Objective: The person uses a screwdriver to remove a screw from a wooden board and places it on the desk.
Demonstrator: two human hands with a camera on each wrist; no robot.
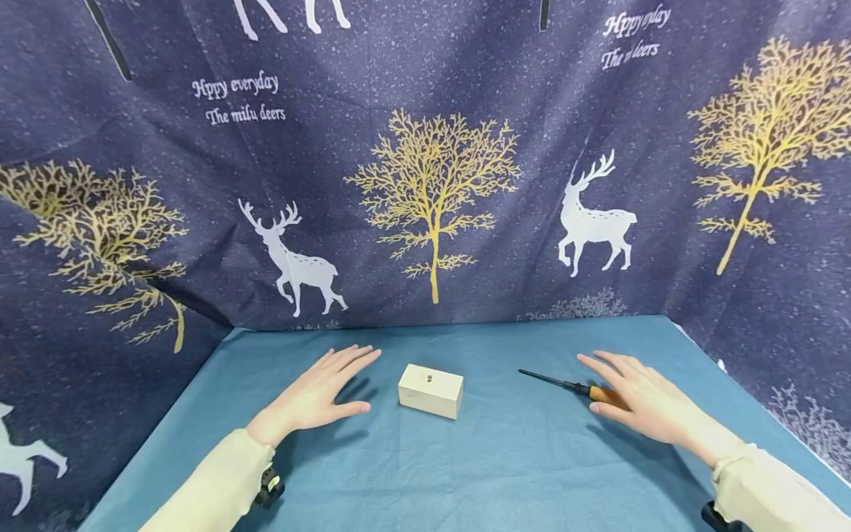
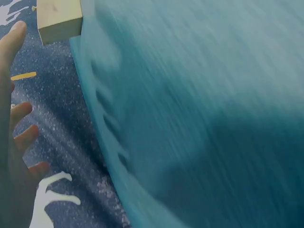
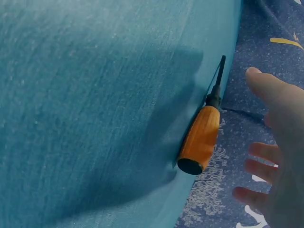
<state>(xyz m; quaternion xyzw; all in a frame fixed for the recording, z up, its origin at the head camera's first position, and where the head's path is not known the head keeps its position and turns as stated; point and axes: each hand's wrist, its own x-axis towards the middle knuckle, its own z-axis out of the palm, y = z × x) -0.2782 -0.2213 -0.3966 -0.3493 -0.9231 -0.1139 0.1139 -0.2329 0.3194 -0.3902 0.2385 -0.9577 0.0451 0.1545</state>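
A small cream box [image 1: 431, 391] with a tiny metal fitting on its top stands near the middle of the blue cloth. To its left, my left hand [image 1: 322, 391] hovers with fingers spread, apart from the box. A screwdriver [image 1: 595, 391] with an orange handle and dark shaft lies to the right, its tip pointing left. Above the handle is my right hand [image 1: 641, 399], fingers extended and partly hiding it in the head view. In the right wrist view the whole orange handle [image 3: 202, 137] shows, with a gap between it and that hand. Neither hand holds anything.
A blue cloth [image 1: 425, 473] covers the table. Behind and beside it hangs a dark blue curtain [image 1: 465, 74] printed with deer and golden trees. Dark bands with small devices [image 1: 269, 488] sit at both sleeve cuffs.
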